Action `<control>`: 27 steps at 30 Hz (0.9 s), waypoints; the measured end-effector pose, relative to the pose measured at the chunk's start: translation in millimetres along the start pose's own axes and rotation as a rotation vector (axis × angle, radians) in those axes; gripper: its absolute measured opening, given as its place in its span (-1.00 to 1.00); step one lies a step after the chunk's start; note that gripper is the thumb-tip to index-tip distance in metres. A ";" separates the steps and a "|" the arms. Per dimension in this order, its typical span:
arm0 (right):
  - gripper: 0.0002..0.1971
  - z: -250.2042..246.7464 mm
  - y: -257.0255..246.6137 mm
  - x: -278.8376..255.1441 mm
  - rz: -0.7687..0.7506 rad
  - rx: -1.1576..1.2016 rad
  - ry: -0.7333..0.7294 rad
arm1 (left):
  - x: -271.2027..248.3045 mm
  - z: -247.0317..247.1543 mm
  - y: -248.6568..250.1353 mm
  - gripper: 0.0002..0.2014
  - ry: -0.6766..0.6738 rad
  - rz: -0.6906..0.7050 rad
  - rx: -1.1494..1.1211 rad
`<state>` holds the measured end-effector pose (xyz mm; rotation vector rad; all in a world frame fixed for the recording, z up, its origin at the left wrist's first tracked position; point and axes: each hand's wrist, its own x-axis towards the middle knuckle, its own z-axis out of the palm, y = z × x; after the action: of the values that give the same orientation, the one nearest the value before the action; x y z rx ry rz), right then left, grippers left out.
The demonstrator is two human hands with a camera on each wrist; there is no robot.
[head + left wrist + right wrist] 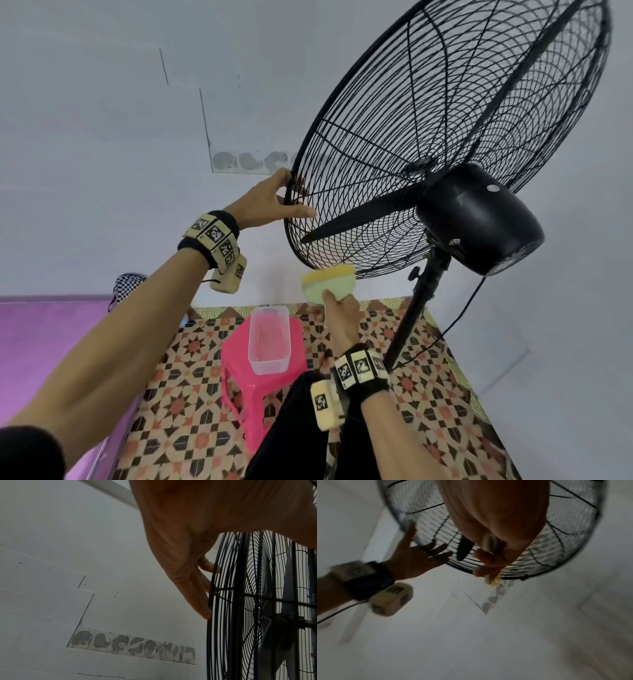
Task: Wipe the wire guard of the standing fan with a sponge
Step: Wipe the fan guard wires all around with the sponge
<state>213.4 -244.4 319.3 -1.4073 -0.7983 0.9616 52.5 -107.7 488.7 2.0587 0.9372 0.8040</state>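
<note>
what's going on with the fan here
A person is cleaning a black standing fan. Their left hand steadies the wire guard at its left rim, fingers fairly straight against the wires. Their right hand holds a yellow-green sponge up at the guard's bottom edge. A clear plastic container sits on a pink stool below.

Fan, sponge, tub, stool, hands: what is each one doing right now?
Black wire guard of the standing fan: closed round the blades, tilted.
Black fan blades: not blurred, apparently still.
Yellow-and-green sponge: held up at the guard's bottom rim.
Clear plastic tub: upright, lid off, on the pink plastic stool.
Left hand: fingers straight, steadying the rim.
Right hand: gripping the sponge.
</note>
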 end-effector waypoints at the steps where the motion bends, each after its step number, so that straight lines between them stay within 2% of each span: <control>1: -0.75 -0.5 -6.4 -1.2 -0.022 0.010 -0.025 | 0.7 -0.6 -1.2 -0.22 0.004 0.003 0.005; 5: -0.86 5.4 -43.5 -7.4 -0.116 0.119 -0.118 | 2.5 -1.5 -3.5 -0.15 0.015 -0.010 -0.033; 8: -0.91 8.3 -32.5 -5.5 -0.072 0.028 -0.042 | 3.5 -2.6 -3.3 -0.09 0.024 -0.015 -0.053; 11: -0.78 1.4 -14.7 -5.4 0.009 -0.046 0.036 | 2.4 -1.8 -2.7 -0.06 0.019 -0.008 -0.066; 15: -0.87 3.6 -34.6 -7.2 -0.133 0.020 -0.021 | 1.8 0.1 -5.9 -0.05 0.022 -0.007 -0.065; 17: -0.84 8.2 -45.3 -7.2 -0.183 0.029 -0.037 | 2.1 0.7 -6.9 -0.04 0.032 -0.008 -0.077; 19: -0.81 7.6 -39.8 -3.4 -0.158 -0.054 -0.022 | 2.0 0.4 -6.9 -0.04 0.036 -0.009 -0.081; 23: -0.74 -7.8 -12.2 3.2 0.020 -0.116 -0.002 | 1.8 1.7 -6.6 -0.04 0.031 -0.001 -0.070; 27: -0.76 -19.6 -31.4 -2.3 -0.015 0.003 -0.096 | 2.3 5.2 -10.6 -0.18 0.056 0.018 -0.075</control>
<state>232.4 -252.6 350.1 -1.3590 -0.8770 1.0246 53.9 -102.7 477.9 1.9918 0.9066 0.8967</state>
